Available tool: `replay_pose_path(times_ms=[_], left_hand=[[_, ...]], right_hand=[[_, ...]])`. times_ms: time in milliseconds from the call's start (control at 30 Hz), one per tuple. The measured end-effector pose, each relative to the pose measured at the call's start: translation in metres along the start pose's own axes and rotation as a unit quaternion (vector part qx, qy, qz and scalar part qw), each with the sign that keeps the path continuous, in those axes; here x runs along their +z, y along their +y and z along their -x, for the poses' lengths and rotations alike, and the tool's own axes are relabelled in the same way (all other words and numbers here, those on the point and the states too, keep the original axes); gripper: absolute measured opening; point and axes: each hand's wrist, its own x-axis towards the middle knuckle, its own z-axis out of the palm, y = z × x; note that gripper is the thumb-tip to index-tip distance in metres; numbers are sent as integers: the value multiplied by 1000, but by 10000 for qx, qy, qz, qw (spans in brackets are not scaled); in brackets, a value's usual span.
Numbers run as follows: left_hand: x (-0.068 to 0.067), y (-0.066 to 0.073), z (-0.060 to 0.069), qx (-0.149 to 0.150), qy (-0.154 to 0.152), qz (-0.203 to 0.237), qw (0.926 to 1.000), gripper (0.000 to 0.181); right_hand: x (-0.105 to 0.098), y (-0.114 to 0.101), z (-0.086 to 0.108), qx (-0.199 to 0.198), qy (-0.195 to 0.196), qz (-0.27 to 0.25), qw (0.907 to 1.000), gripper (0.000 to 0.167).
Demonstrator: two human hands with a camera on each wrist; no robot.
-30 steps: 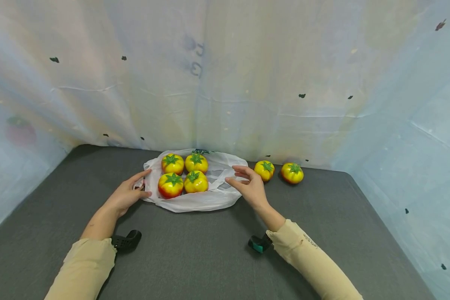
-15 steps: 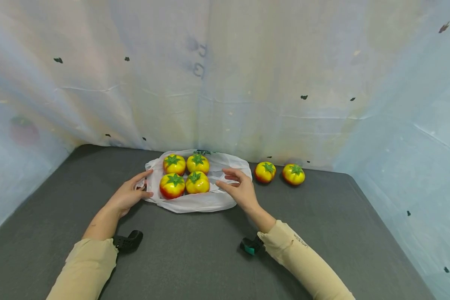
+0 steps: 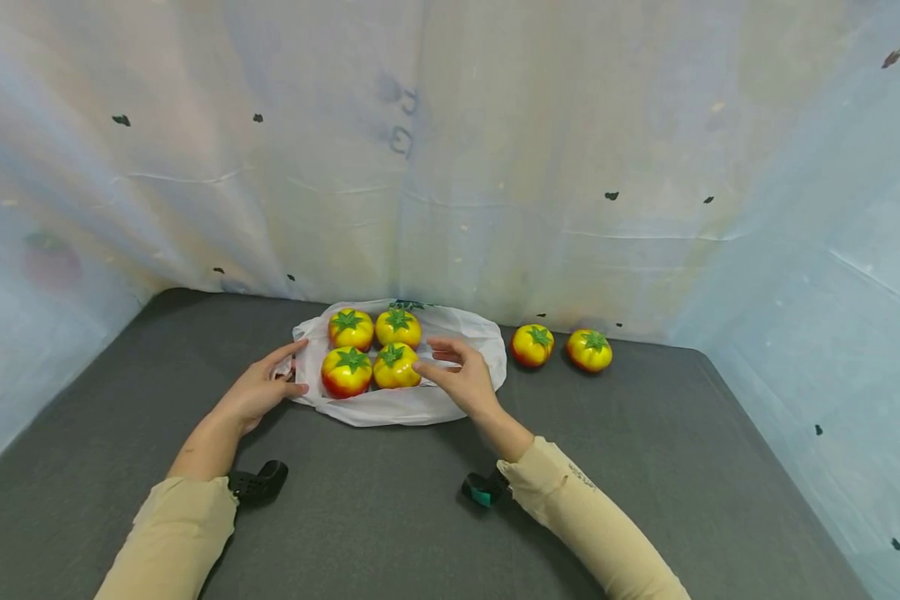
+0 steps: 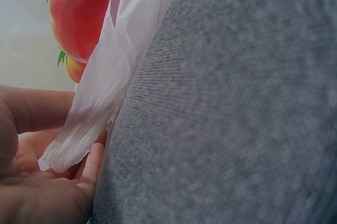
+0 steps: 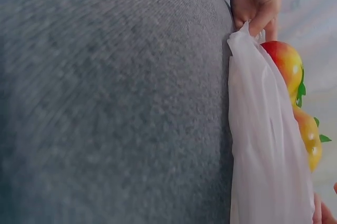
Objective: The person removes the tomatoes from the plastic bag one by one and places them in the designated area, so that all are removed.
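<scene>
A white plastic bag (image 3: 390,411) lies spread on the dark grey table. Several shiny yellow-red tomatoes (image 3: 347,372) with green star-shaped tops sit on it, in two rows. At the bag's left end, my left hand (image 3: 258,390) holds the gathered plastic. The left wrist view shows this bunched bag end (image 4: 89,103) between thumb and fingers. My right hand (image 3: 461,377) hovers over the bag's right part, thumb and fingers apart. Its thumb tip is close to the front right tomato (image 3: 397,368); whether they touch I cannot tell. In the right wrist view, only part of that hand shows at the lower edge.
Two more tomatoes (image 3: 532,345) stand on the table (image 3: 390,517) right of the bag, near the back wall. Pale printed sheeting (image 3: 495,167) hangs behind and along both sides. Each wrist wears a black strap (image 3: 258,483).
My right hand has moved left from the bag's right edge, over the bag, up to the front right tomato. The left hand, bag and tomatoes have stayed in place; the view has shifted slightly.
</scene>
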Motion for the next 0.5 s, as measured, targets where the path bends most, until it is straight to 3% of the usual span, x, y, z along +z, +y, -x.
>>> replay_pose_path(times_ms=[500], left_hand=[[0, 0, 1, 24, -6, 42, 10000, 84]], right_hand=[[14, 2, -4, 260, -425, 348, 9982, 50]])
